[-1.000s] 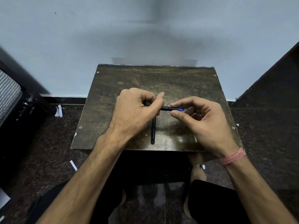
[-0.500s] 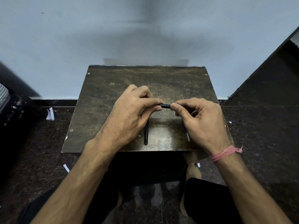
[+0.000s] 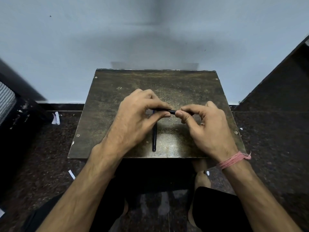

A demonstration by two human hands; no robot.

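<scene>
Left hand [image 3: 138,118]: fingers curled; thumb and forefinger pinch the left end of a short black pen part [image 3: 172,112]
Right hand [image 3: 207,124]: thumb and forefinger pinch the right end of the same part; other fingers loosely curled; pink thread band [image 3: 232,160] on its wrist
Pen part: level, bridging the small gap between both hands' fingertips, over the tabletop [image 3: 117,97]
Long black pen piece [image 3: 154,138]: lying on the tabletop below the left hand's thumb, pointing toward the person
Paper scrap [image 3: 56,118]: on the floor, well left of the left hand
</scene>
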